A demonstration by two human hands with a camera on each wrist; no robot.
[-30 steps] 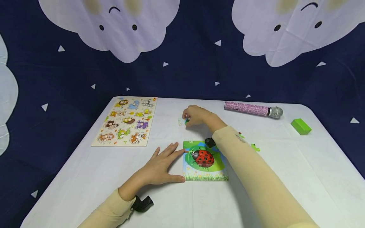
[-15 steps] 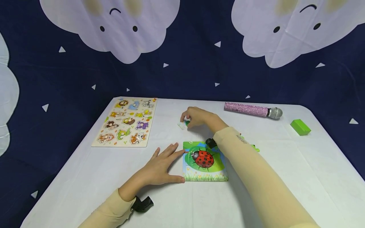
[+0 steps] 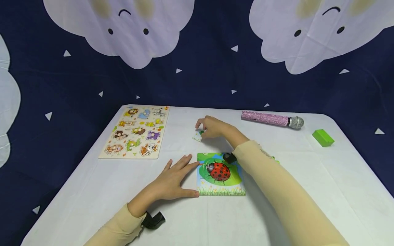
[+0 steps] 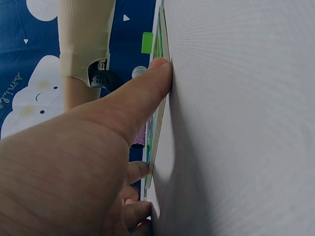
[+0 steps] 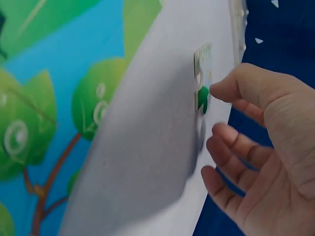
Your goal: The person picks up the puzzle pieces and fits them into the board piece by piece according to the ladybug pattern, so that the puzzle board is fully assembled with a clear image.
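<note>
In the head view, we judge the loose puzzle piece (image 3: 197,136) light, stiff and best pinched by opposite edges; it is on the far side of the ladybug puzzle (image 3: 220,188). The right hand (image 3: 212,127) seems to pinch it narrowly; the left hand (image 3: 172,181), spread wide, touches the puzzle's left edge. In the left wrist view, we see the puzzle thin and flat. In the right wrist view, the piece looks pale, notched, with a dark green patch.
</note>
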